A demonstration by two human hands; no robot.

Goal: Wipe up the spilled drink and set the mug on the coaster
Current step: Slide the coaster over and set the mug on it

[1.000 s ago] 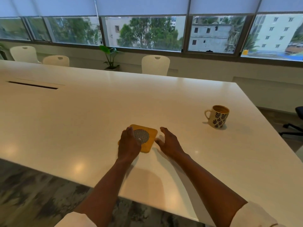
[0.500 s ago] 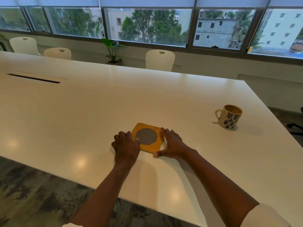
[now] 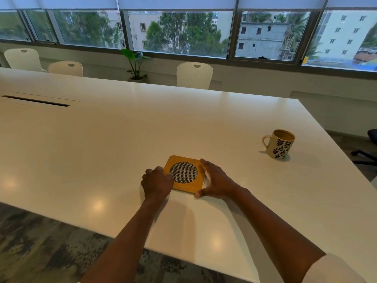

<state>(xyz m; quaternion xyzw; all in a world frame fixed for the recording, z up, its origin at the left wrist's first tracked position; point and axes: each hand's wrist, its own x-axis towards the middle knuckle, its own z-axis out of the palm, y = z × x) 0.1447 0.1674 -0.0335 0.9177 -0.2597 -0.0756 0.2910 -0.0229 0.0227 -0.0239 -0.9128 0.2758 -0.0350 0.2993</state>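
The white table (image 3: 102, 139) carries a coaster (image 3: 184, 174) and, well apart, a seemingly full mug (image 3: 280, 146).

daylight from windows (image 3: 183, 31) | glare spots on table (image 3: 98, 206) | soft arm shadows | wide-angle edge bending

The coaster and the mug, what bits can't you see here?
Head view:
- coaster: its left edge is behind the left hand; its right edge is behind the right hand.
- left hand's fingertips: curled under, hidden by its knuckles.
- mug: far side turned away; drink depth unclear.
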